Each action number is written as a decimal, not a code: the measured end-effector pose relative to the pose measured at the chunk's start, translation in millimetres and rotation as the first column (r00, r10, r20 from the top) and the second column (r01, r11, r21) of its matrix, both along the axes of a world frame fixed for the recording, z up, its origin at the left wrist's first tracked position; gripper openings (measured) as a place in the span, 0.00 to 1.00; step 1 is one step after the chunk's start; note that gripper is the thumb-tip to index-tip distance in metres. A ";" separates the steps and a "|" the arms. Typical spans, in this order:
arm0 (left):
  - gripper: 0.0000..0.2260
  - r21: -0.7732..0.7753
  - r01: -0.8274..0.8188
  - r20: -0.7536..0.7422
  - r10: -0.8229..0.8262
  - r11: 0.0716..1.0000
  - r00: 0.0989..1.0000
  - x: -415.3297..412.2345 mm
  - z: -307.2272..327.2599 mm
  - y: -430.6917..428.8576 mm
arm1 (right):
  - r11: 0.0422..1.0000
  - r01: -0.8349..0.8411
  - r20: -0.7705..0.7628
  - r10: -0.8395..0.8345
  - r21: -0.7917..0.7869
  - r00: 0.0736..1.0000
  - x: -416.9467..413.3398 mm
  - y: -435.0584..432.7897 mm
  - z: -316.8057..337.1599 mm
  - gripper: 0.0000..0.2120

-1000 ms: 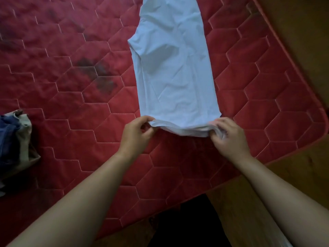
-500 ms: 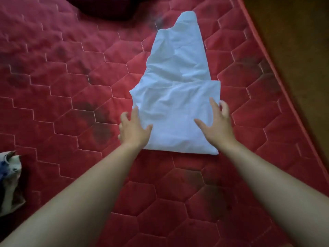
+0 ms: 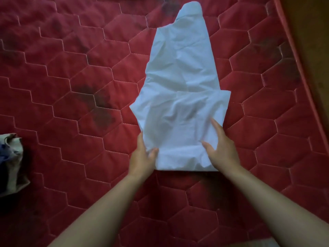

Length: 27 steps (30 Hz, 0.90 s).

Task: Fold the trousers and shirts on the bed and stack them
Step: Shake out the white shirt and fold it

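Garment, pale and creased, lies flat on the red quilted bed, its narrow end pointing to 12 o'clock and its wide near end doubled over at 6 o'clock; we cannot tell whether it is a shirt or trousers. Our left hand sits at the fold's 9 o'clock edge, fingers straight along the side and thumb resting on top, gripping nothing that we can see. Our right hand lies flat on the 3 o'clock side of the fold, fingers spread and pressing down. A pile of other clothes waits at 9 o'clock, well apart, and the floor shows past the bed's edge at 2 o'clock. We judge the fold to be only partly made, with the long upper part yet to be brought down. The risk is plain: the folded layer is rumpled and skewed, with one corner jutting out at 3 o'clock, so another fold laid over it would lock in the creases and give a lopsided bundle that will not stack squarely. The quilted cover may also drag at the fabric if we slide instead of lifting.
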<state>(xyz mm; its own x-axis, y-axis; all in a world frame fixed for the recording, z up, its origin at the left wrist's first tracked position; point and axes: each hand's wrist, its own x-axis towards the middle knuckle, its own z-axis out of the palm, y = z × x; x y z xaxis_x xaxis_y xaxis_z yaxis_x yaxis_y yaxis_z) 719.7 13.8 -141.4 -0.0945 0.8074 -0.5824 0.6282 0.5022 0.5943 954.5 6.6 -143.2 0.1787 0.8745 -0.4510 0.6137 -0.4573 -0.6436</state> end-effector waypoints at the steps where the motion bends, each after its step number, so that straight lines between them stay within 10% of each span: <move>1: 0.31 -0.020 0.025 -0.031 -0.026 0.999 0.999 -1.5 3.3 -12.8 | 0.999 -0.037 0.058 0.038 -0.023 0.998 0.4 -10.7 4.9 0.39; 4: 0.39 0.103 0.132 -0.266 -0.100 0.986 0.959 -3.7 11.5 -17.2 | 0.977 -0.160 0.340 0.105 0.139 0.934 8.3 -2.0 12.8 0.42; 8: 0.37 0.389 0.347 -0.378 -0.195 0.853 0.905 5.0 21.5 38.9 | 0.919 -0.368 0.332 0.307 0.139 0.892 5.4 68.2 15.9 0.38; 15: 0.28 0.055 0.566 -0.231 -0.541 0.823 0.809 10.8 2.3 78.2 | 0.886 -0.444 0.394 0.459 -0.134 0.796 -11.2 91.2 5.8 0.29; 27: 0.14 0.153 0.507 -0.141 -0.489 0.848 0.861 -1.2 -1.3 45.3 | 0.891 -0.421 0.242 0.452 -0.169 0.859 -2.7 50.6 21.3 0.19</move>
